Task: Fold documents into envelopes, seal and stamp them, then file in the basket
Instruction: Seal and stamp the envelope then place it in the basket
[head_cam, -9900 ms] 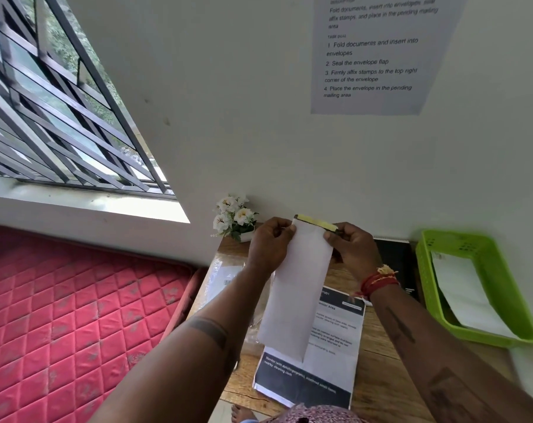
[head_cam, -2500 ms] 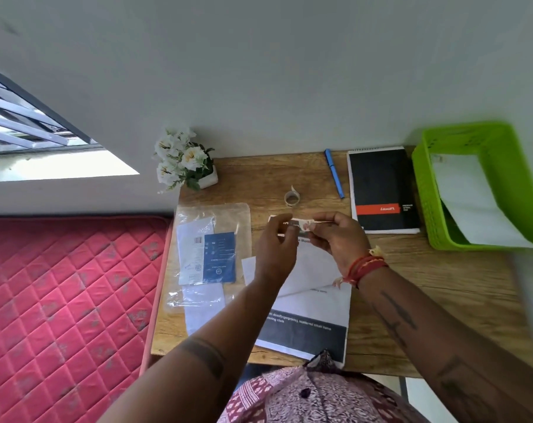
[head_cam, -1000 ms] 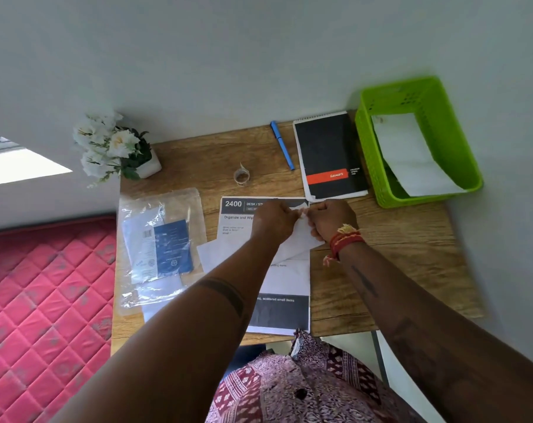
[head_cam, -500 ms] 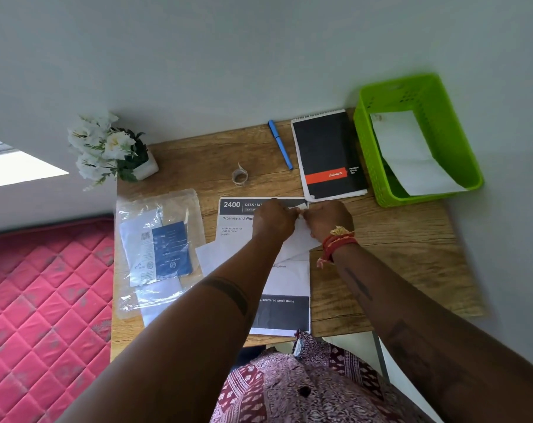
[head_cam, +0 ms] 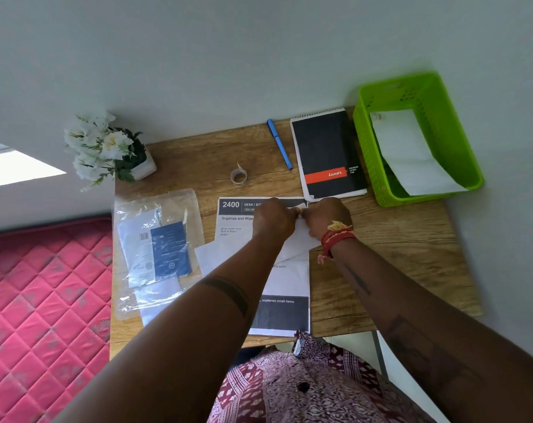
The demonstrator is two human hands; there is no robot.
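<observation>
Both hands, left hand (head_cam: 274, 219) and right hand (head_cam: 326, 219), pinch a small stamp-like piece, hidden between curled fingers, over the envelope (head_cam: 292, 248) at worktop centre; basket (head_cam: 460, 154) at two o'clock. Crooked placement risks it sticking askew.

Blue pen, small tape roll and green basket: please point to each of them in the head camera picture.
blue pen (head_cam: 279, 145), head view, middle of its barrel.
small tape roll (head_cam: 239, 176), head view, on its ring.
green basket (head_cam: 363, 141), head view, left wall.
</observation>
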